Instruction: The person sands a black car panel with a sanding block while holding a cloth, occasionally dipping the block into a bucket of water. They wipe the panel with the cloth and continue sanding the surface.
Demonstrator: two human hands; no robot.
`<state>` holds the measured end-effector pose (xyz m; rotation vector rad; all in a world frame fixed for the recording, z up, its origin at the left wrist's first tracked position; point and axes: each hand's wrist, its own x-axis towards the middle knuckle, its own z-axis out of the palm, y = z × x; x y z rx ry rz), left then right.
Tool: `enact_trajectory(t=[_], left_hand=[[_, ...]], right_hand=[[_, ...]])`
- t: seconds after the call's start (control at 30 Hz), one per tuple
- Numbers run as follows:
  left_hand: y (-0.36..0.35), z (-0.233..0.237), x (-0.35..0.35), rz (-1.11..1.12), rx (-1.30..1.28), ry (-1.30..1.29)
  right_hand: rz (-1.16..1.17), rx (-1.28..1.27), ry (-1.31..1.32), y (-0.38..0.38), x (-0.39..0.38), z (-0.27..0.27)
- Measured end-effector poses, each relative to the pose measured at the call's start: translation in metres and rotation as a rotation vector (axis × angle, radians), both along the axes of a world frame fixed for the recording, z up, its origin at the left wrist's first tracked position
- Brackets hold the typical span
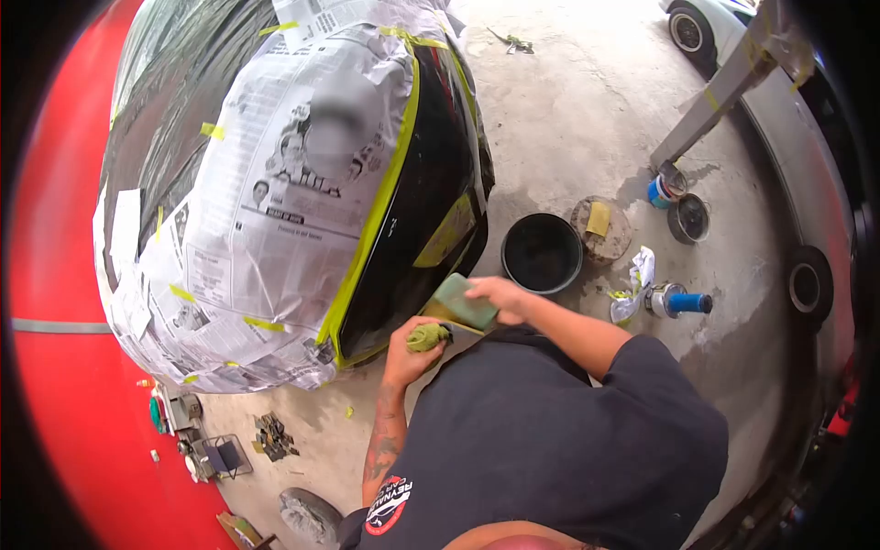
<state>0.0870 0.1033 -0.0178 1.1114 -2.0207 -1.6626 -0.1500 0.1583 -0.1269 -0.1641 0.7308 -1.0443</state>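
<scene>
My left hand [410, 353] is closed around a crumpled yellow-green wad [427, 336], which may be cloth or tape. In my right hand [500, 298] is a flat grey-green rectangular pad [466, 301], held by its right side in front of my body. Both hands are close together beside the glossy black panel [403, 220] of a car. Newspaper [266, 192] covers the car left of that panel, edged with bright yellow-green masking tape [374, 220]. A yellowish patch [446, 231] shows on the panel's lower part.
A black bucket [542, 254] stands right of my hands, beside a round slab [587, 249] carrying a yellow piece [599, 219]. Cans [667, 189], a blue cylinder [689, 303] and a crumpled white cloth [643, 268] lie further right. A slanted post [706, 105] rises near another car [797, 147].
</scene>
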Motion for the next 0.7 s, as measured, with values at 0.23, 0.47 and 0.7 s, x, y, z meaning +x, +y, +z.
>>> enact_trajectory(t=[0.23,0.47,0.7], left_hand=[[0.009,-0.065,-0.049,0.192,0.172,0.035],[0.055,-0.06,-0.082,0.247,0.181,0.043],[0.025,-0.033,0.028,0.551,-0.13,-0.125]], right_hand=[[0.242,-0.049,0.315,-0.054,-0.032,-0.018],[0.383,-0.104,0.32,-0.017,-0.037,-0.016],[-0.485,-0.072,0.898,-0.118,-0.181,0.03]])
